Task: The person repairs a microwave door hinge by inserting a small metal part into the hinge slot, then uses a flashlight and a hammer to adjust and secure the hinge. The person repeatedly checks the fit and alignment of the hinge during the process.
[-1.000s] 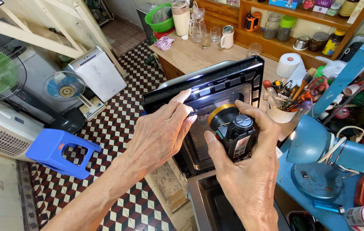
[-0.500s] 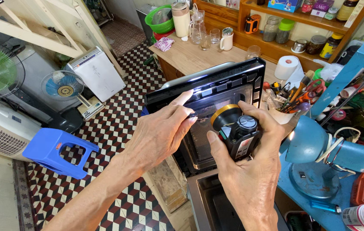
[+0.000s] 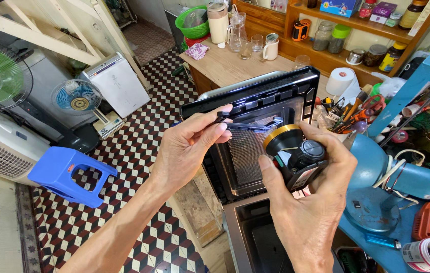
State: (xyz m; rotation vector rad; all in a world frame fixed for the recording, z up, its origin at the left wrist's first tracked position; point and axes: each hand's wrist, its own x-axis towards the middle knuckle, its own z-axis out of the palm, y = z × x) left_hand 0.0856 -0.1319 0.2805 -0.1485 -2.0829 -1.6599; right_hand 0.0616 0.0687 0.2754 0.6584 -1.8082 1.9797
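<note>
The microwave oven door [image 3: 255, 136] stands swung open above the oven's cavity [image 3: 270, 237], its inner black frame and mesh window facing the person. A thin black strip [image 3: 248, 124] lies partly lifted off that frame near the top edge, so the stripping of the door looks begun, not finished. The left hand [image 3: 187, 151] pinches the strip's end between thumb and fingertips. The right hand [image 3: 311, 212] is wrapped tight around a black flashlight with a gold ring [image 3: 296, 154], aimed at the door. A cluttered blue workbench [image 3: 402, 253] sits just beside.
</note>
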